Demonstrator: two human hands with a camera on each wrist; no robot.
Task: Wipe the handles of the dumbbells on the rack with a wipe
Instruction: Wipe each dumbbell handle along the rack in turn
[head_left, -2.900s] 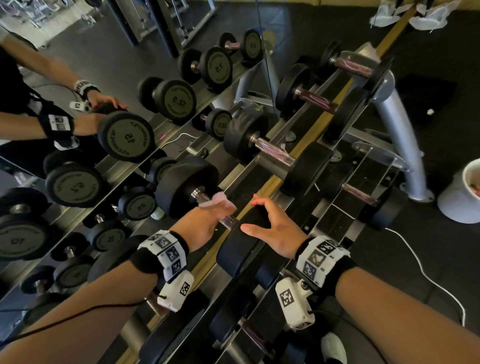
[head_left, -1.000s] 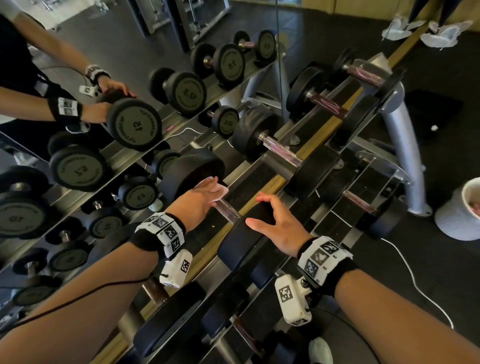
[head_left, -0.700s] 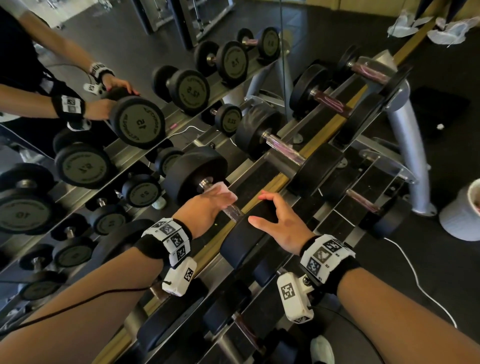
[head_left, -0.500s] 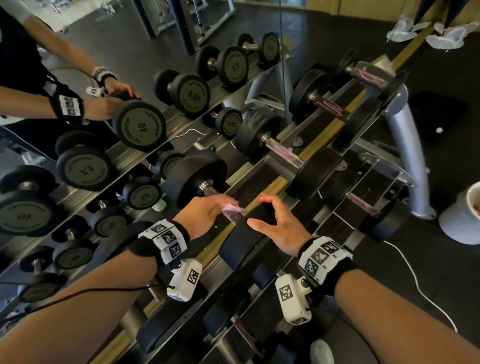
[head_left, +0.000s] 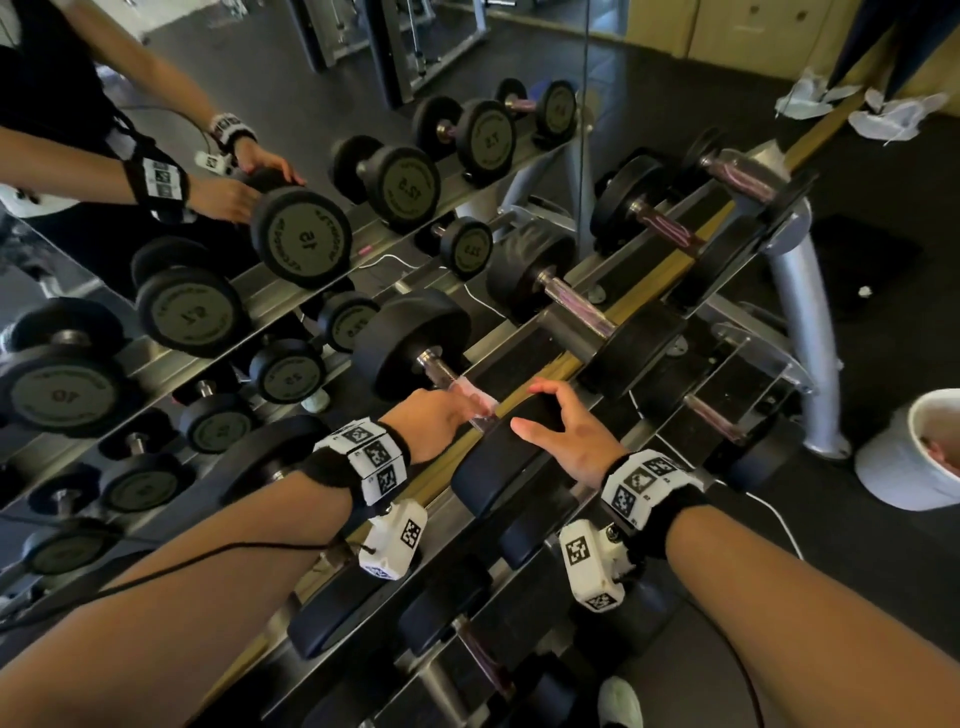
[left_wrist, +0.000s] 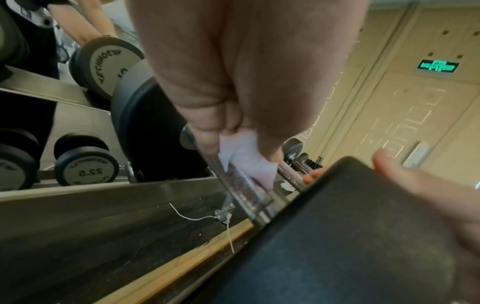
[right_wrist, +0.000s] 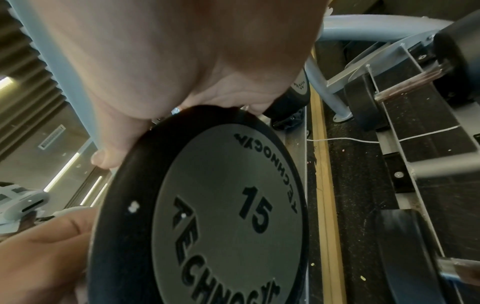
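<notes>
A black 15 kg dumbbell lies on the rack's top rail (head_left: 639, 291), its far head (head_left: 415, 343) towards the mirror. My left hand (head_left: 447, 415) grips a white wipe (head_left: 475, 397) (left_wrist: 244, 162) wrapped round the steel handle (left_wrist: 246, 189), close to the near head (head_left: 498, 467) (left_wrist: 350, 236). Bare handle (head_left: 436, 364) shows between that hand and the far head. My right hand (head_left: 566, 431) (right_wrist: 182, 123) cups the top rim of the near head, thumb on one side and fingers on the other. The end plate (right_wrist: 228, 205) reads 15.
More dumbbells (head_left: 576, 306) (head_left: 670, 228) lie further along the top rail, and smaller ones (head_left: 711, 415) sit on the lower tier. A mirror (head_left: 156, 260) at the left reflects the rack. A white bin (head_left: 914, 457) stands on the floor at the right beside the grey rack leg (head_left: 805, 338).
My left hand has slid the wipe along the handle from the far head towards the near head. The right hand has stayed on the near head.
</notes>
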